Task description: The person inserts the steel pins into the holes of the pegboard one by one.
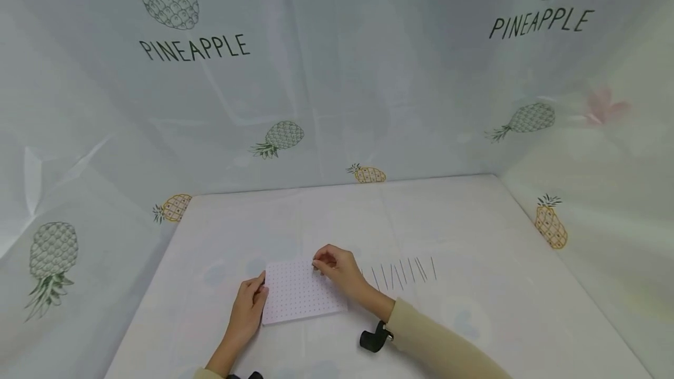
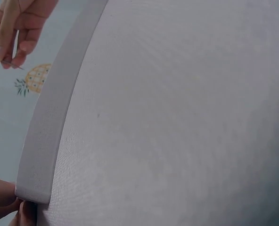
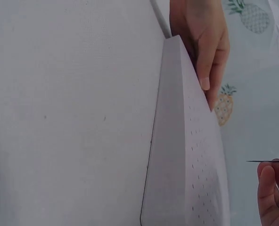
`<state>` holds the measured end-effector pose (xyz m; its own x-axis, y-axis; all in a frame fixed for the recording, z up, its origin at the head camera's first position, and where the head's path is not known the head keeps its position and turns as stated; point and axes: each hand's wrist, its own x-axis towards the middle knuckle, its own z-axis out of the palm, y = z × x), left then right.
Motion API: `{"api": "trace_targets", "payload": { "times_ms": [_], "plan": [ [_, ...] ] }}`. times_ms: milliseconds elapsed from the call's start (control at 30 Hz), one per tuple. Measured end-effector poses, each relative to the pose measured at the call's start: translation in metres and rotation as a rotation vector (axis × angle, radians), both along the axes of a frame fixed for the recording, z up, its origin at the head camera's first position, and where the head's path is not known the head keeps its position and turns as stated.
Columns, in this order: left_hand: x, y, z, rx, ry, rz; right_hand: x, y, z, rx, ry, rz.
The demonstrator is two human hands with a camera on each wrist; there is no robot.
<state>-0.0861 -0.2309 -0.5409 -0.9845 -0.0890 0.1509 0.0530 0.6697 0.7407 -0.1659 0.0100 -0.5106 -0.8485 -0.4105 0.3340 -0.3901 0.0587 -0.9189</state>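
A thick white board with a grid of small holes lies on the white table. At its left edge my left hand holds it, and the left wrist view shows fingers about the board's corner. Over the far right part of the board is my right hand, pinching a thin dark needle-like pin between thumb and fingertips. The right wrist view shows the pin sticking out sideways, its tip apart from the board. Whether a hole lies directly below it I cannot tell.
Several thin dark pins lie in a loose row on the table, right of the board. A pineapple-print sheet hangs behind and at both sides. A black wrist-camera mount sits by the right sleeve.
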Motion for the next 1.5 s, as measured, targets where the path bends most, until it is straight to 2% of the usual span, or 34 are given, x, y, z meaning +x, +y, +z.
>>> {"api": "trace_targets", "payload": {
  "times_ms": [200, 433, 633, 867, 1267, 1500],
  "plan": [
    [0.001, 0.001, -0.002, 0.007, -0.023, -0.006, 0.002, -0.015, -0.007, 0.025, -0.031, 0.019],
    [0.004, 0.0, -0.005, 0.004, -0.051, 0.007, 0.006, -0.033, -0.012, 0.061, 0.004, 0.058],
    [0.003, 0.0, -0.008, 0.002, -0.031, -0.01, 0.007, -0.044, -0.014, 0.078, 0.022, 0.058],
    [0.0, -0.001, -0.005, 0.007, 0.029, -0.035, 0.004, -0.054, -0.017, 0.114, 0.058, 0.059],
    [-0.001, -0.004, -0.004, 0.011, -0.001, -0.016, 0.005, -0.066, -0.015, 0.19, 0.105, 0.069],
    [-0.001, -0.003, -0.002, 0.0, 0.0, -0.012, 0.005, -0.066, -0.014, 0.196, 0.138, 0.069]
  ]
}}
